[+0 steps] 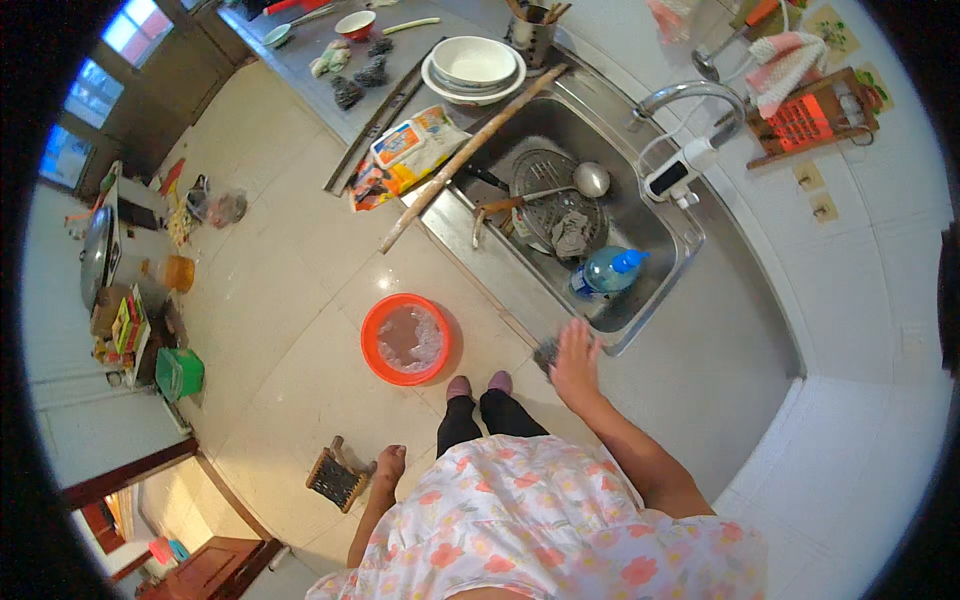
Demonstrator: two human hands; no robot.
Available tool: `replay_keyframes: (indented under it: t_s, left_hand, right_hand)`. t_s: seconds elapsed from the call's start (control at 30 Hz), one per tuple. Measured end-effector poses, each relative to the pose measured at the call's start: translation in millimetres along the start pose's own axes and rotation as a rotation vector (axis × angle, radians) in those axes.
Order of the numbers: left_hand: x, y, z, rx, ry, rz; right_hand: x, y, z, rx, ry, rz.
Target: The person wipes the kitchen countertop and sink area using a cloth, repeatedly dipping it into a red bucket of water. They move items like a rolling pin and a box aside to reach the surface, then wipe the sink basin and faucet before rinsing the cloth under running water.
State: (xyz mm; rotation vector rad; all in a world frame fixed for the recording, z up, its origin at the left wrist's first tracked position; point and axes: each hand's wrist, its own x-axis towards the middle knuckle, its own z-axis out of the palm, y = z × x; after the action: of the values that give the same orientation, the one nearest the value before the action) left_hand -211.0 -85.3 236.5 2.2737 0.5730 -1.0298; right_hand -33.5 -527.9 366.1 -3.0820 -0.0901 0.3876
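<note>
My right hand (577, 367) lies over the front edge of the steel counter (697, 390), fingers stretched out. A dark scouring pad (547, 355) sticks out from beneath its thumb side. My left hand (390, 463) hangs low by my side, fingers curled, with nothing visible in it. Just beyond the right hand is the sink basin (652, 259). A clear blue-capped bottle (602, 273) lies inside it, with a perforated round metal plate (536, 176), a ladle (592, 180) and a grey rag (571, 234).
A wooden rolling pin (469, 161) spans the sink's left corner. Stacked white bowls (474, 64) and an orange-yellow packet (409, 154) sit beside it. The faucet (694, 88) arches over the basin. On the floor stand a red basin (369, 352) of sudsy water and a small stool (337, 480).
</note>
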Motion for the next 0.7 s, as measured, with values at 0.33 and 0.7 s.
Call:
replay_keyframes:
  t_s: [0.33,0.7]
  left_hand:
    - [48,0,-32,-0.148,0.082,0.099]
    - [77,21,-71,0.279,-0.13,0.256]
  right_hand:
    - [107,-69,-14,0.023,0.228,-0.004]
    - [-125,76,28,0.119,0.007,0.181]
